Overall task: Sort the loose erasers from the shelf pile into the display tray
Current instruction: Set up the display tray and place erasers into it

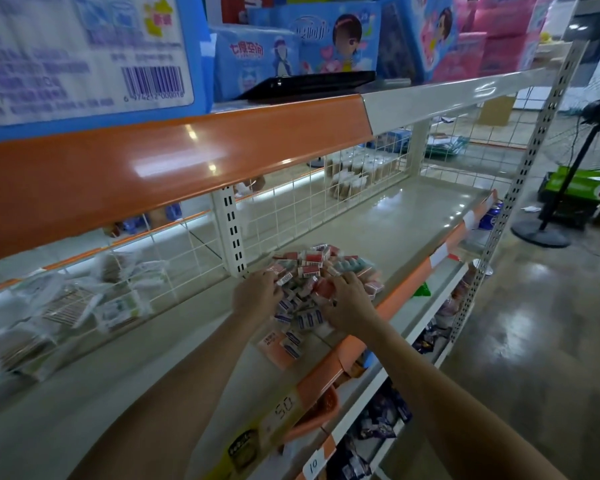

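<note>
The pile of erasers (pixel 312 289) lies on the shelf (pixel 378 226) near its front edge, running away from the person. Both hands are in it: the left hand (pixel 257 294) at its left flank, the right hand (pixel 349 303) on its near-right side, fingers curled down among the packets. Whether either grip actually holds one, I cannot tell. No display tray is plainly visible.

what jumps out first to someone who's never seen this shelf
Most striking is the heap of small wrapped erasers in the middle of the pale shelf, with the left hand and right hand pressed into it from either side. Next is the glossy orange strip on the edge of the shelf above, running across the upper left, with bright blue and pink packages stacked on top.
</note>
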`<action>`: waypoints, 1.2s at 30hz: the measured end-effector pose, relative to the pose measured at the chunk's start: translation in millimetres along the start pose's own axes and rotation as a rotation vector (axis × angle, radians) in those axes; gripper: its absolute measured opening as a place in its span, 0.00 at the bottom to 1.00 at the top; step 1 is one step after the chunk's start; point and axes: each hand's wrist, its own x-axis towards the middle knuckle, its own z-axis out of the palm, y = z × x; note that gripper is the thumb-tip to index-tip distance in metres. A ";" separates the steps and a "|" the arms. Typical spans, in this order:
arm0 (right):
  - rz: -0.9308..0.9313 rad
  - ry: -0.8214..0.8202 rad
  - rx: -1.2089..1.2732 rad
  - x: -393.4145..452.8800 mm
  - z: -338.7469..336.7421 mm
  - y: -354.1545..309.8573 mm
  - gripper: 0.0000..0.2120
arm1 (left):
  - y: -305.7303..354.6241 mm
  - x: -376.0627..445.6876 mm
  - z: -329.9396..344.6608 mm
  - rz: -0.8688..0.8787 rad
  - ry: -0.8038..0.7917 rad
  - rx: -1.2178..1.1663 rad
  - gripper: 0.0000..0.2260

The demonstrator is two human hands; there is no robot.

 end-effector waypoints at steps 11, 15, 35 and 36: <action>-0.171 -0.131 0.345 -5.3 -17.3 -35.6 0.15 | -14.5 -45.8 -47.2 -0.229 -0.065 -0.756 0.12; -0.225 -0.221 0.423 -8.8 -5.1 -61.6 0.13 | -33.5 -71.6 -64.0 -0.300 -0.041 -0.834 0.08; -0.603 -0.996 0.364 -92.1 95.0 -307.4 0.14 | -225.0 -301.7 -199.3 -0.618 0.118 -0.590 0.07; -0.619 -0.996 0.369 -98.6 99.3 -320.0 0.13 | -231.4 -312.7 -208.6 -0.633 0.129 -0.588 0.08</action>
